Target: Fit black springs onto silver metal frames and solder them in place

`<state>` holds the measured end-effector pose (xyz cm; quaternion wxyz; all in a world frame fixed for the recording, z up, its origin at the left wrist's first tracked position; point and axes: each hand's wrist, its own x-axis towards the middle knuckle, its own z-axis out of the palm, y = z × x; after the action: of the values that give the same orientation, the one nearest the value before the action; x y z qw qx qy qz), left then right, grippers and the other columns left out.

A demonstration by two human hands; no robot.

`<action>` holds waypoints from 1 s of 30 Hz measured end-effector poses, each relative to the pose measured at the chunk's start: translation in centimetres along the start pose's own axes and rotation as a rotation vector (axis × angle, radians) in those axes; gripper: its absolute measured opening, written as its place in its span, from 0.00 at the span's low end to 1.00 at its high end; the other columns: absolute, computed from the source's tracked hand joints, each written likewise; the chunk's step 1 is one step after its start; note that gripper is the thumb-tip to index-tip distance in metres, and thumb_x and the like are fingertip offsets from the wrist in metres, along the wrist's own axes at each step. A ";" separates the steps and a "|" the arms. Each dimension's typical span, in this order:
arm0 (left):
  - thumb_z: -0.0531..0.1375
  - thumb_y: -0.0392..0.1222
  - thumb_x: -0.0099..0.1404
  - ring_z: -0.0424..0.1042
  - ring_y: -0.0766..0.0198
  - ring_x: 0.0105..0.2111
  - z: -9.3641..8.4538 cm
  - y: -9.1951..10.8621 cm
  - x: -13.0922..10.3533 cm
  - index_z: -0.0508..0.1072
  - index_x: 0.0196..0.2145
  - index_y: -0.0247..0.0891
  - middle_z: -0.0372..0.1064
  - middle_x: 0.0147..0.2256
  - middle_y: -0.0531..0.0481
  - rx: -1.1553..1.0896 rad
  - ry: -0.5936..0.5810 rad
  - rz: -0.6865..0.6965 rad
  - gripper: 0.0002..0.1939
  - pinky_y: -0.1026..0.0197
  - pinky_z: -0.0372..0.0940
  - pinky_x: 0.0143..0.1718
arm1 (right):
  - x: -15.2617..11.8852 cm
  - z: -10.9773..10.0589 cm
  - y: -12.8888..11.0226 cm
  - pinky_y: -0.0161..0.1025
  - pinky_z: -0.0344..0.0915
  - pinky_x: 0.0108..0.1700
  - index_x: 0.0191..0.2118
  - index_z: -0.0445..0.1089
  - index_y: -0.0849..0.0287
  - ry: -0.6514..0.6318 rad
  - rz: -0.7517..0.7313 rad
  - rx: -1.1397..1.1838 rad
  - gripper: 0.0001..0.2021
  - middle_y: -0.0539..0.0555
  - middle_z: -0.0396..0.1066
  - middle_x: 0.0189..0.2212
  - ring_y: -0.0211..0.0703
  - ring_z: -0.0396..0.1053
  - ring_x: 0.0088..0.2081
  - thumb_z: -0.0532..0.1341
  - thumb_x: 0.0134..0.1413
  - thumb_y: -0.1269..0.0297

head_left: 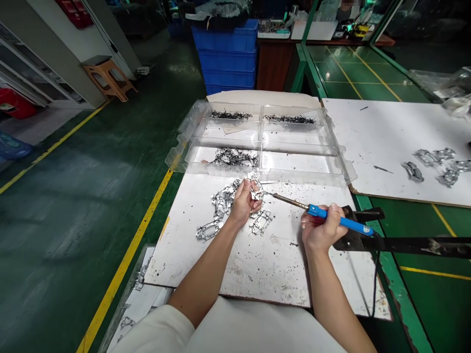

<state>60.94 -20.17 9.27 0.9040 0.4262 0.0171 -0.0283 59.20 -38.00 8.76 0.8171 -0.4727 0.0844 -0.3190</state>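
"White cloth (257, 326) is nearest, down at the bottom. What comes next?"

"The right hand (321, 229). Its grip is wrapped around the blue handle of a soldering iron (317, 211). A black cord (375, 282) hangs from the end."

"What is under the arms?"

"A white desk (272, 279) with lots of dark specks on it."

"And the left hand (243, 203)?"

"Its grip is narrow. It pinches a silver metal frame (256, 189) up above the desk, near the middle."

"Does the hot stick touch that frame?"

"The tip is right by the frame's edge. I can't tell if they touch."

"Are there more frames like it?"

"Yes! One loose frame (262, 222) lies on the near side of the left hand. A small heap of frames (222, 202) sits to the left of that hand."

"What is past the hands?"

"A clear plastic tray (305, 175) with walls inside. Thin black bits (235, 157) lie in its front left part. More black bits (231, 115) are at the back left, and some (290, 119) at the back right."

"And farthest off?"

"Blue crates (226, 61), stacked up behind the desk."
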 end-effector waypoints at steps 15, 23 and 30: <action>0.64 0.63 0.60 0.53 0.77 0.16 0.1 0.1 0.0 0.62 0.34 0.40 0.59 0.29 0.58 0.009 0.001 -0.002 0.25 0.69 0.47 0.14 | 0.0 0.1 0.2 0.36 0.56 0.10 0.25 0.63 0.58 -0.038 -0.026 0.015 0.16 0.43 0.64 0.16 0.38 0.60 0.11 0.65 0.54 0.55; 0.61 0.62 0.64 0.54 0.78 0.16 -0.1 -0.1 0.0 0.63 0.35 0.39 0.59 0.31 0.57 0.016 -0.032 0.022 0.22 0.70 0.47 0.14 | 0.1 -0.1 0.5 0.36 0.55 0.09 0.24 0.64 0.58 -0.062 -0.033 0.012 0.15 0.44 0.62 0.14 0.39 0.60 0.10 0.64 0.56 0.56; 0.62 0.62 0.63 0.53 0.77 0.16 -0.1 0.0 0.0 0.63 0.34 0.39 0.59 0.30 0.57 0.017 -0.028 0.021 0.23 0.70 0.48 0.13 | 0.1 -0.1 0.4 0.36 0.55 0.09 0.24 0.64 0.58 -0.068 -0.032 0.011 0.15 0.44 0.63 0.14 0.39 0.60 0.10 0.64 0.56 0.57</action>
<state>60.90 -20.10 9.19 0.9008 0.4335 0.0000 -0.0250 59.40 -37.96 8.38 0.8168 -0.4803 0.0472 -0.3161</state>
